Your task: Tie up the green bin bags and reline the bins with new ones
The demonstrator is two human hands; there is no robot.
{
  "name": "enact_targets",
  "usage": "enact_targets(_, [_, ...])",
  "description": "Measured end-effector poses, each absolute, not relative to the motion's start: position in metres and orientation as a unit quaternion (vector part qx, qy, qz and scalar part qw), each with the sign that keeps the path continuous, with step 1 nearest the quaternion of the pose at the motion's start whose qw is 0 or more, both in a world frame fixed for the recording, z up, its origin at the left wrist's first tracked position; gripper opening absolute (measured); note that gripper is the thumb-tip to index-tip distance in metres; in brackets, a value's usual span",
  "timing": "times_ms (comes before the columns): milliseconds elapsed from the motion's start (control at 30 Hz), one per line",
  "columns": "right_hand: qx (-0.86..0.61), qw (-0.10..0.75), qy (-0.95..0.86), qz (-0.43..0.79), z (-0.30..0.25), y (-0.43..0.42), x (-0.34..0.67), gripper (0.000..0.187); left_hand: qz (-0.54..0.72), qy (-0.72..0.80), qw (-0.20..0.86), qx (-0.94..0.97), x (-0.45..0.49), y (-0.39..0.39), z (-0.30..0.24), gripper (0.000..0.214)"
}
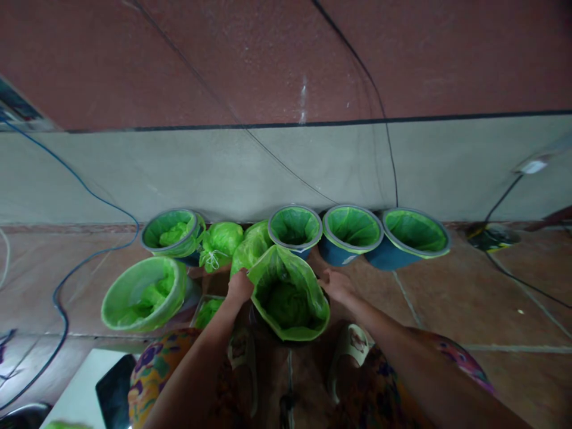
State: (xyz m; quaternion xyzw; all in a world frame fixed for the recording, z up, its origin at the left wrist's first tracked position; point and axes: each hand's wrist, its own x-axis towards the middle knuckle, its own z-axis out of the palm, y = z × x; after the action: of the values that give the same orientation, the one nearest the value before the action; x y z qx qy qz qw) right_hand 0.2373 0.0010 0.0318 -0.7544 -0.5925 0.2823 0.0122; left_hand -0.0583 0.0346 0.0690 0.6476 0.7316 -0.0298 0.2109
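A bin lined with a green plastic bag (289, 298) stands on the floor between my feet. My left hand (240, 286) is closed on the left edge of that bag. My right hand (336, 284) grips the bag's right edge, fingers curled over it. The bag's mouth is spread wide and I can see crumpled green plastic down inside. A tied green bag (221, 241) and another loose green bag (252, 247) lie just beyond my left hand.
Lined blue bins stand along the grey wall: one at left (172, 231), three at right (295, 226) (353, 229) (415, 233). A tilted lined bin (145, 293) lies left. Cables (67, 280) run over the tiled floor. Sandals (353, 345) are on my feet.
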Motion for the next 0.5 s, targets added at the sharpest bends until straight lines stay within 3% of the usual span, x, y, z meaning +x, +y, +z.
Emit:
enact_targets(133, [-0.754,-0.028,-0.6,0.266,0.029,0.007,0.22,0.059,-0.069,0.721,0.203,0.658,-0.057,0.03,0.071,0.033])
enact_targets(300, [-0.73,-0.063,-0.635,0.244,0.032,0.02,0.202,0.031,-0.101,0.695,0.212,0.68,-0.057,0.03,0.072,0.034])
enact_targets(500, [-0.757,-0.052,-0.618,0.206,0.052,0.03,0.212,0.029,-0.125,0.706,0.198,0.669,-0.062,0.033,0.072,0.029])
